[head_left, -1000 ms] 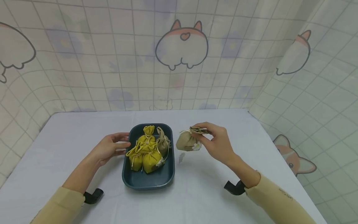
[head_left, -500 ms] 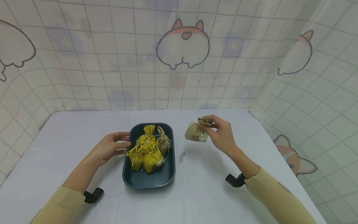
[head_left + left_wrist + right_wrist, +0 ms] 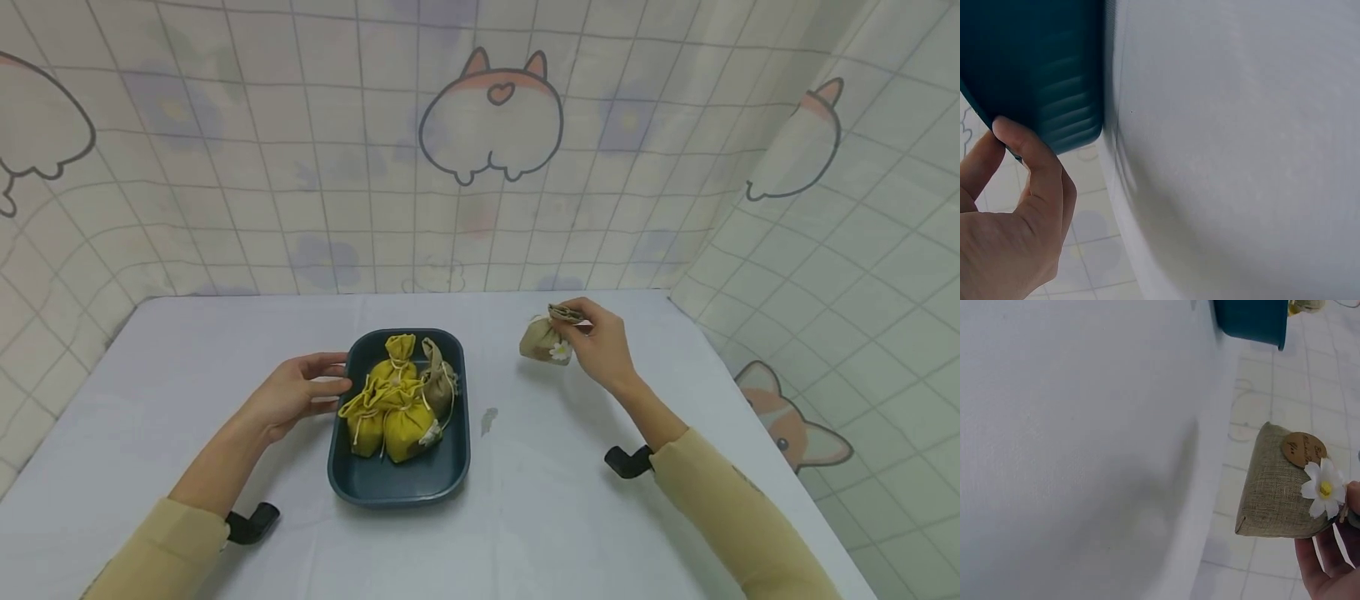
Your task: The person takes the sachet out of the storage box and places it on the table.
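My right hand pinches the gathered neck of a beige drawstring pouch, which hangs above the table to the right of the tray. In the right wrist view the pouch shows a white fabric flower and a round brown tag. My left hand holds the left rim of a dark teal tray, thumb over the edge and fingers along its outer side. Yellow drawstring pouches sit in the tray with another beige pouch on their right.
White cloth covers the table. Behind it hangs a gridded curtain with cartoon animals, continuing along both sides. A small grey mark shows on the cloth right of the tray. Black wrist mounts stick out from both cuffs.
My right hand has carried the beige pouch away from the tray, to the right and toward the table's far edge. My left hand and the tray have stayed in place.
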A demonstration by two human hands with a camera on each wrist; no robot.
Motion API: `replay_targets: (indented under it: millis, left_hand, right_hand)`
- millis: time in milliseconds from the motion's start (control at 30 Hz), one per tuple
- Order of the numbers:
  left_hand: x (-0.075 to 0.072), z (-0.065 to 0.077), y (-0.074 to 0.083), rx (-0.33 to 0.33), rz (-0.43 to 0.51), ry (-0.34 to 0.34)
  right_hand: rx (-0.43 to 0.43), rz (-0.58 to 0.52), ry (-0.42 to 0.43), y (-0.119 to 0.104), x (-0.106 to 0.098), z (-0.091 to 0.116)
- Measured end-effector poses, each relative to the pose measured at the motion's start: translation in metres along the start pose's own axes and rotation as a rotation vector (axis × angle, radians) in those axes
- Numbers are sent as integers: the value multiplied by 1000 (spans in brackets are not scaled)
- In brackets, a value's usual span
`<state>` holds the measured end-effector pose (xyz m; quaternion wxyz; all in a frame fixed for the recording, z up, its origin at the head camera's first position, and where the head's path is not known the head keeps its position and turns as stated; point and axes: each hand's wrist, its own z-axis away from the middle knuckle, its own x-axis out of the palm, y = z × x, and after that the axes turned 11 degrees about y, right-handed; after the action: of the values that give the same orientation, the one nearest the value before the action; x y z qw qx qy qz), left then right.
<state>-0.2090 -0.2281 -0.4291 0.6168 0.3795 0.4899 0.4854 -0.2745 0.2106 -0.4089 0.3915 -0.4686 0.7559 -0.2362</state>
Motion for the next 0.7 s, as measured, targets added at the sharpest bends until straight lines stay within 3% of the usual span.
replay_targets:
  millis: [467,700]
  left_hand:
    - [-4,-1,-2,-21,8,0]
    - [-3,0,-2,-22,9,-6]
  right_hand:
    - [92,103,26,27,1,-10]
    - [142,147,-39,36,0,-5]
